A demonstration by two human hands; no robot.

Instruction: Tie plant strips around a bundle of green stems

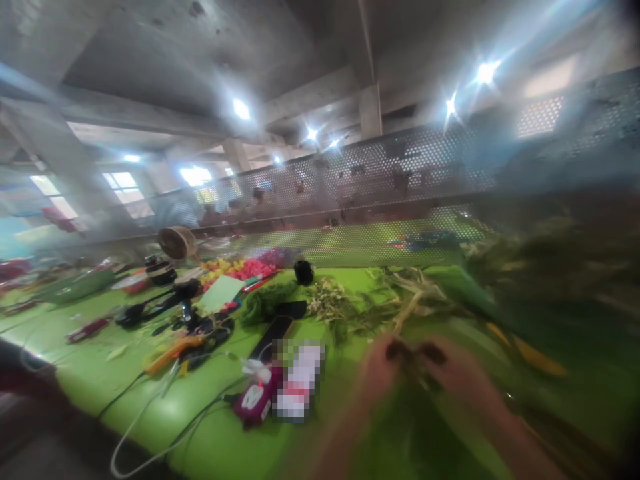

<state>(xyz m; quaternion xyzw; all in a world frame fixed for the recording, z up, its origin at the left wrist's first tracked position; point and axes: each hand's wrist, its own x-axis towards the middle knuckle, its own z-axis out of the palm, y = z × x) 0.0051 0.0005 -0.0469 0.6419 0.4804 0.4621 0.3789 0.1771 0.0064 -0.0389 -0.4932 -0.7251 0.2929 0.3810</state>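
Greenish stem (409,309) clasped in left grip (379,365); right grip (453,367): cannot tell (nor what the bowl (133,283) holds).

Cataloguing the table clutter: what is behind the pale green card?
Behind the card are yellow pieces, with pink pieces beyond its right side. Whatever the card covers cannot be seen.

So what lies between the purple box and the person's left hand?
In the head view, a pixelated white item beside the purple box, then green tabletop up to the left hand.
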